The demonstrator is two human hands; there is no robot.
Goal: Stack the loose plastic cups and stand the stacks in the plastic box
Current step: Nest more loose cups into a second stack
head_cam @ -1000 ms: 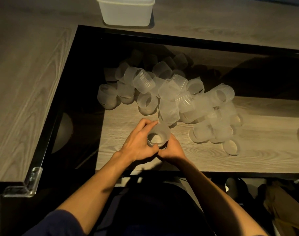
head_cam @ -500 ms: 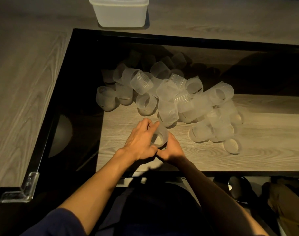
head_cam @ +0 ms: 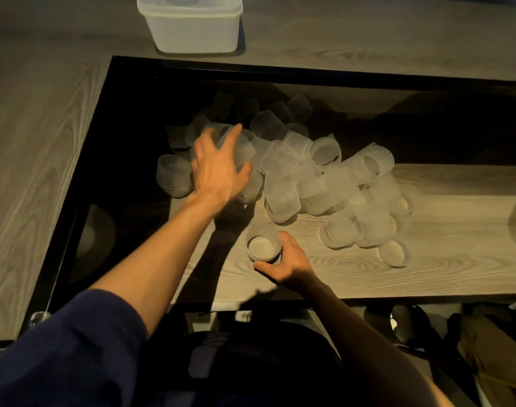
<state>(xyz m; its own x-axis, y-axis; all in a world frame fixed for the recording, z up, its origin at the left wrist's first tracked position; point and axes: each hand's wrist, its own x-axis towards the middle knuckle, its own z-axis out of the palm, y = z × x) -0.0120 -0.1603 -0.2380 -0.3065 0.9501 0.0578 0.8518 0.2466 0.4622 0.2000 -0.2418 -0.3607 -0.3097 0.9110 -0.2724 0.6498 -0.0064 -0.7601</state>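
while the right hand (head_cam: 286,264) gripped an upright cup (head_cam: 262,248) near the front of the table (head_cam: 427,274), the left hand (head_cam: 218,168) hung wide open over the left end of the loose cup pile (head_cam: 324,183), blurred. the plastic box (head_cam: 192,27) stood well apart at the far edge.

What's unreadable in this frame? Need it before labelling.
Cut off: plastic box, by the top edge of the head view; contents unseen.
Blurred: left hand, motion; open above the cup pile, contact with any cup unclear.
Hidden: held cup, gripped by the right hand, seen from above; others nested inside cannot be told.
Dark: far cups of the pile, in shadow; count impossible.
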